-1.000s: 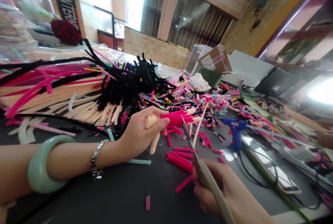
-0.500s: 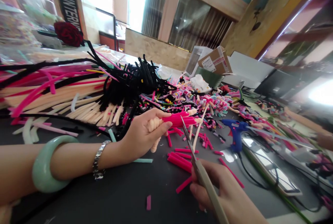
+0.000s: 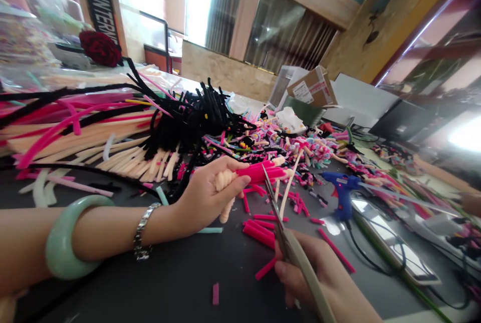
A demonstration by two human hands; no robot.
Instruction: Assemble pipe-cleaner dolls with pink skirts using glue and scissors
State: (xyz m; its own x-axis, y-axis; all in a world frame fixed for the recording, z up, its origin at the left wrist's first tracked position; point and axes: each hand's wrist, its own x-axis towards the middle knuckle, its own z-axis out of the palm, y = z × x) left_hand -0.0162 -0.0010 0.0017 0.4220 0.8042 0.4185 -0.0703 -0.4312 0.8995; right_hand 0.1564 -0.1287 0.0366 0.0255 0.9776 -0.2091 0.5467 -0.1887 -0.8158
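My left hand (image 3: pixel 210 188) is closed around a pink and cream pipe-cleaner piece (image 3: pixel 259 172). Its twisted cream part bulges out at the fingers, and pink lengths with cream tips point right. In my right hand (image 3: pixel 311 273) is a pair of scissors (image 3: pixel 280 213) with pale handles. The blades point up and away, their tips against or just in front of the pink lengths; I cannot tell whether they touch. Below the blades lie cut pink pipe-cleaner pieces (image 3: pixel 259 234) on the dark table (image 3: pixel 169 283).
Long cream stems (image 3: pixel 124 160) and a black pipe-cleaner bundle (image 3: pixel 203 112) lie at left and centre. A heap of small colourful pieces (image 3: pixel 300 145) spreads behind my hands. At right are a blue glue gun (image 3: pixel 341 190), its cord and a phone (image 3: pixel 391 240). A cardboard box (image 3: pixel 313 87) stands behind.
Both hands keep their hold and stay almost in place. The scissor tips sit slightly higher against the pink lengths, and the whole view has shifted a little.
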